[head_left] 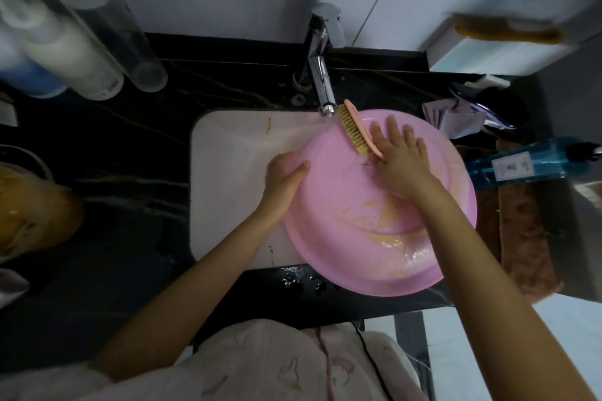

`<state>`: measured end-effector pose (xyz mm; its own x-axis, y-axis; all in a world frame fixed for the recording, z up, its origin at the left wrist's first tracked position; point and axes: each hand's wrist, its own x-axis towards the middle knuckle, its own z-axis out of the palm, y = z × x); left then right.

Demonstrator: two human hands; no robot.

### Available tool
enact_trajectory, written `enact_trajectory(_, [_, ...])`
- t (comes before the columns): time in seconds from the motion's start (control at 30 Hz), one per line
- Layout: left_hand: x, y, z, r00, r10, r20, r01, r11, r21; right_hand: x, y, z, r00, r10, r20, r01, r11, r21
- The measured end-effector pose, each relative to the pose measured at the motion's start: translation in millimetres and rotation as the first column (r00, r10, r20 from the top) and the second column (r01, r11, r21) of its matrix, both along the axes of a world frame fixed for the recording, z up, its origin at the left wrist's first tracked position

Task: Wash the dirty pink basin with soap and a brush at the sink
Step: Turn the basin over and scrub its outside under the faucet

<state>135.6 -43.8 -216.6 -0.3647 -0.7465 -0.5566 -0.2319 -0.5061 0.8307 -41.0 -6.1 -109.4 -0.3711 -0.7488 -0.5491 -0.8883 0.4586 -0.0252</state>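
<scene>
Hands were both at the pink basin (358, 238), which lay tilted across the right part of the white sink (228, 146), its rim reaching past the sink's near and right edges onto the dark counter (130, 146). Yellowish smears (374, 215) streaked its inside. The left hand (286, 172) gripped the basin's rim over the middle of the sink, fingers curled under and thumb on top. The right hand (400, 159) lay inside the basin with four fingers straight and spread. The brush (353, 130), pink-backed with yellow bristles, met that hand at its thumb side, but the thumb was hidden, so a grip could not be told. The brush's far end sat just under the tap (321, 81) at the sink's far edge. A blue bottle (521, 166) lay right of the sink.
</scene>
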Motion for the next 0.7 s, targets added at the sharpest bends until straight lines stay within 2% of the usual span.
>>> enact_trajectory(0.07, [5.1, 9.0, -8.7, 0.990, 0.010, 0.140, -0.035, 0.983, 0.179, 0.9, 2.1, 1.4, 1.000, -0.010, 0.007, 0.010, 1.000, 0.011])
enact_trajectory(0.1, [8.0, 14.9, -11.3, 0.994, -0.013, 0.110, -0.021, 0.952, 0.304, 1.7, 3.0, 0.8, 1.000, -0.016, 0.011, 0.016, 1.000, 0.012])
enact_trajectory(0.17, [5.2, 17.4, -26.5, 1.000, 0.001, -0.009, 0.003, 0.908, 0.420, 2.6, 3.8, 1.2, 0.999, -0.035, 0.006, 0.035, 0.999, 0.011])
enact_trajectory(0.23, [-3.2, 7.1, -42.5, 0.997, 0.029, -0.072, 0.000, 0.927, 0.375, 4.5, 5.6, 2.2, 0.998, -0.066, -0.023, 0.066, 0.998, 0.019])
enact_trajectory(0.3, [-8.1, -12.1, -32.2, 0.994, 0.043, -0.097, -0.011, 0.954, 0.301, 7.5, 6.3, 2.1, 0.996, -0.072, -0.047, 0.073, 0.997, 0.034])
enact_trajectory(0.43, [-8.9, -36.4, -24.8, 0.981, -0.026, -0.193, 0.084, 0.951, 0.298, 14.4, 4.4, -0.2, 0.999, -0.043, -0.033, 0.045, 0.998, 0.051])
enact_trajectory(0.7, [-24.7, -36.7, -20.9, 0.971, -0.063, -0.230, 0.115, 0.969, 0.219, 5.0, 21.8, 10.6, 0.995, -0.070, -0.074, 0.071, 0.997, 0.014])
